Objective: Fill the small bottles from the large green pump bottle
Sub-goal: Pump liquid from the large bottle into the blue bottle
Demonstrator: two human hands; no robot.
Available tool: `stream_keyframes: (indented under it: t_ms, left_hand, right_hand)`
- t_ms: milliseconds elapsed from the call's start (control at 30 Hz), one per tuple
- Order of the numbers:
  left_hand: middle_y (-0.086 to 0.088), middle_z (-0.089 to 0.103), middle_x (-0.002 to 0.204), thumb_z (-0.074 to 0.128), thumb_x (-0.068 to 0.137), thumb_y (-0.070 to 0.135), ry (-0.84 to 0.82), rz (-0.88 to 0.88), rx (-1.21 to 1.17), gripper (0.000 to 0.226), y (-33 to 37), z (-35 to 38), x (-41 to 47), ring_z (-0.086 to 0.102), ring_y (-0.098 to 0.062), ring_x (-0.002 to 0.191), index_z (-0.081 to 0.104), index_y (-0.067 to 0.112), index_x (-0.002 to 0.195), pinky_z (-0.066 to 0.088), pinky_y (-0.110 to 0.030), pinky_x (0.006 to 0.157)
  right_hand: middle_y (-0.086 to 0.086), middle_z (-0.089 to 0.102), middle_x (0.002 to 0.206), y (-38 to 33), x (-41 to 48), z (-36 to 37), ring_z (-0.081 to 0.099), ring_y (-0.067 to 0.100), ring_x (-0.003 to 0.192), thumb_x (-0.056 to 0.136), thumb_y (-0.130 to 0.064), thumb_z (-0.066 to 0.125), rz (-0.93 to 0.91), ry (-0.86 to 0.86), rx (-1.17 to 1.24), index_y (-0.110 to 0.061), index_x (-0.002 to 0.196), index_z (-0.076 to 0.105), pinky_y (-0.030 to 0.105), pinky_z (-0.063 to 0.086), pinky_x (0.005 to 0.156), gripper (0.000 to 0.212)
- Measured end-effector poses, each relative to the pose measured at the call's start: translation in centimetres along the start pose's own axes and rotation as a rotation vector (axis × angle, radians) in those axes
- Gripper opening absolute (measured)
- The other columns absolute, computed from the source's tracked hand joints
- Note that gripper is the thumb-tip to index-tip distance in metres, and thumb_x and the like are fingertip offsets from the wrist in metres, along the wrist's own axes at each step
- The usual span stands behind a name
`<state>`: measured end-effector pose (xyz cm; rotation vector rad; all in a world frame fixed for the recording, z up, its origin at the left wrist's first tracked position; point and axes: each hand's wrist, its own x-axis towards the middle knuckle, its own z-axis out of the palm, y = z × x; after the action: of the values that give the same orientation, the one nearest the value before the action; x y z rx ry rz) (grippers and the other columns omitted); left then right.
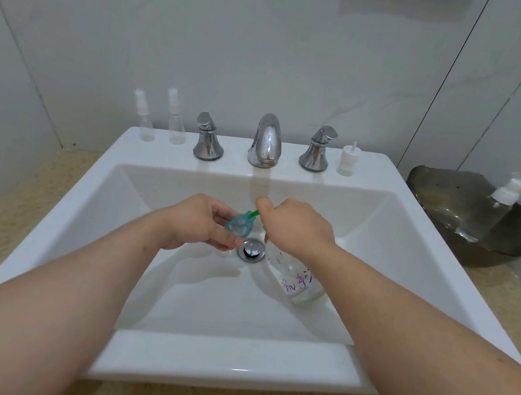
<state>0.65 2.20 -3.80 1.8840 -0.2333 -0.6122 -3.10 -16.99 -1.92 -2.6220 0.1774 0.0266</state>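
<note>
Over the sink basin [190,295], my left hand [201,222] holds a small clear bottle [241,225] holding blue-green liquid, tilted with its mouth toward the right. My right hand [298,230] grips the top of the large clear pump bottle [297,280], which has purple writing on its label and leans in the basin. The green pump nozzle [252,213] pokes out from under my right thumb and meets the small bottle's mouth. Most of the pump head is hidden under my right hand.
Two empty small spray bottles [148,118] [176,118] stand on the sink's back ledge at the left. A white spray cap [348,160] stands right of the tap [267,140]. A dark bowl [439,190] on the counter at the right holds another clear pump bottle [490,211].
</note>
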Motion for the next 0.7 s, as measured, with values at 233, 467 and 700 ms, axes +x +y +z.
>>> stream_keyframes:
  t_ms: [233,467,700]
  left_hand:
    - [-0.005,0.078,0.09,0.081,0.078,-0.008,-0.001,-0.001,-0.015,0.034,0.02,-0.05,-0.18,0.072,-0.016,0.079,0.075,0.008,0.107,0.062,-0.028,0.081]
    - [-0.005,0.078,0.091,0.082,0.076,-0.007,0.004,0.001,-0.015,0.036,-0.06,-0.09,-0.09,0.072,-0.017,0.079,0.075,0.007,0.108,0.061,-0.029,0.082]
    - [-0.004,0.078,0.092,0.082,0.076,-0.009,0.0,-0.001,-0.001,0.037,0.01,0.02,-0.25,0.072,-0.016,0.079,0.076,0.009,0.108,0.062,-0.027,0.08]
  right_hand:
    - [0.002,0.067,0.086,-0.08,-0.27,0.27,0.059,0.019,0.076,0.093,-0.072,0.022,-0.006,0.0,-0.041,-0.017,0.081,0.063,0.035,0.043,0.07,0.07]
    - [0.001,0.067,0.083,-0.03,-0.14,0.21,0.06,0.019,0.075,0.092,-0.072,0.024,0.017,-0.002,-0.012,-0.015,0.082,0.064,0.033,0.041,0.065,0.07]
    - [0.001,0.069,0.086,0.01,0.07,0.13,0.06,0.019,0.075,0.092,-0.058,0.03,0.001,0.0,0.006,-0.016,0.083,0.069,0.033,0.043,0.068,0.058]
